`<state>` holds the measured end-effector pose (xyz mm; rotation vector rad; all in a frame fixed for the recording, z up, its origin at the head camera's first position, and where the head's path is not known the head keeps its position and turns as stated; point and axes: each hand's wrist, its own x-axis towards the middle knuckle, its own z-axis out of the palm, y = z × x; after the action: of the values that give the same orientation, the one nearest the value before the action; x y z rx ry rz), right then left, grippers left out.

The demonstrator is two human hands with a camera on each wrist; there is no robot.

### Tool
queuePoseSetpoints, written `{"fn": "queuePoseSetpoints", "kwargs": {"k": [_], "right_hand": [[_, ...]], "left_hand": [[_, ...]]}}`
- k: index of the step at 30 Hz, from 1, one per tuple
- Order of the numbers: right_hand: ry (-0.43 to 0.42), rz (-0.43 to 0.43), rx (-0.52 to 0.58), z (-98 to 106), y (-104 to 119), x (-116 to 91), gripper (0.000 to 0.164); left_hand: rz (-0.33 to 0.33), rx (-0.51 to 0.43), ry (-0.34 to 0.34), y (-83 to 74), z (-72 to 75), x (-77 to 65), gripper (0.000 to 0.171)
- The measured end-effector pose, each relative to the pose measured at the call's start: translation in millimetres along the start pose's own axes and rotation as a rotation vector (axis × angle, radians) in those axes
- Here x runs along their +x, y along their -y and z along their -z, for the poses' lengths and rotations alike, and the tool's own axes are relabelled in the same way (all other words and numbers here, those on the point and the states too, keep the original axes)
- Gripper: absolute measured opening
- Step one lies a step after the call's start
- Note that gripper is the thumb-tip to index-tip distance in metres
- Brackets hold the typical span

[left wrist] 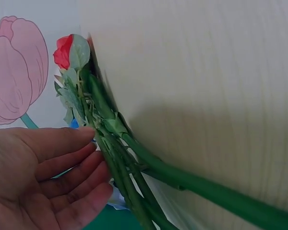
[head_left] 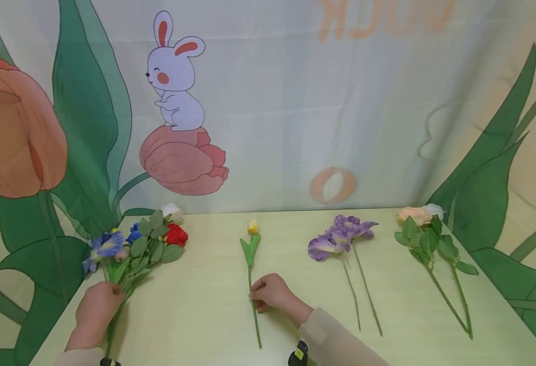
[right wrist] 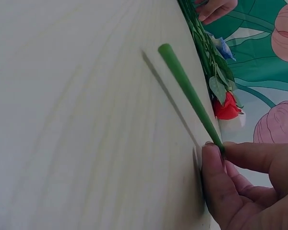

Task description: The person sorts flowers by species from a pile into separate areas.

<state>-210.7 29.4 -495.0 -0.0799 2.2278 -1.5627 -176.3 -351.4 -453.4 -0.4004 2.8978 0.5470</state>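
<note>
A single yellow tulip (head_left: pixel 252 227) with green leaves stands out at mid-table, its stem pinched between the thumb and fingers of my right hand (head_left: pixel 273 293). In the right wrist view, the lower end of that green stem (right wrist: pixel 189 93) points away from the fingertips, just over the table. My left hand (head_left: pixel 98 305) is at the stems of a flower bunch on the left, with a red rose (head_left: pixel 176 235), blue flowers (head_left: pixel 108 245) and a pale one. Its loosely bent fingers (left wrist: pixel 89 179) and thumb come right up to the green stems (left wrist: pixel 117 163) in the left wrist view.
Two purple flowers (head_left: pixel 336 239) lie right of my right hand. Farther right, roses (head_left: pixel 416 215) in peach and white lie with crossing stems. Behind the pale table (head_left: pixel 195 315) hangs a printed cloth (head_left: pixel 268 127) with a rabbit and tulips.
</note>
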Motion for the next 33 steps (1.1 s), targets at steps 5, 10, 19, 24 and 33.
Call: {"fn": "queuePoseSetpoints", "kwargs": {"k": [5,10,19,24,33], "right_hand": [[0.002,-0.009,-0.012,-1,3,0,0.008],[-0.003,-0.008,-0.057,-1,4,2,0.006],[-0.013,0.028,-0.161,-3,4,6,0.006],[-0.011,0.037,-0.174,-3,3,7,0.007],[0.056,0.07,-0.178,7,4,-1,0.01]], "left_hand": [[0.009,0.011,0.002,2.7,0.7,-2.9,0.031],[0.0,0.022,-0.001,4.1,0.8,-2.9,0.024],[0.003,0.034,-0.038,-0.3,-0.5,-1.8,0.018],[-0.001,0.05,-0.038,-1.4,0.2,-0.2,0.018],[-0.058,0.009,-0.086,-7.4,8.1,-5.4,0.027]]}}
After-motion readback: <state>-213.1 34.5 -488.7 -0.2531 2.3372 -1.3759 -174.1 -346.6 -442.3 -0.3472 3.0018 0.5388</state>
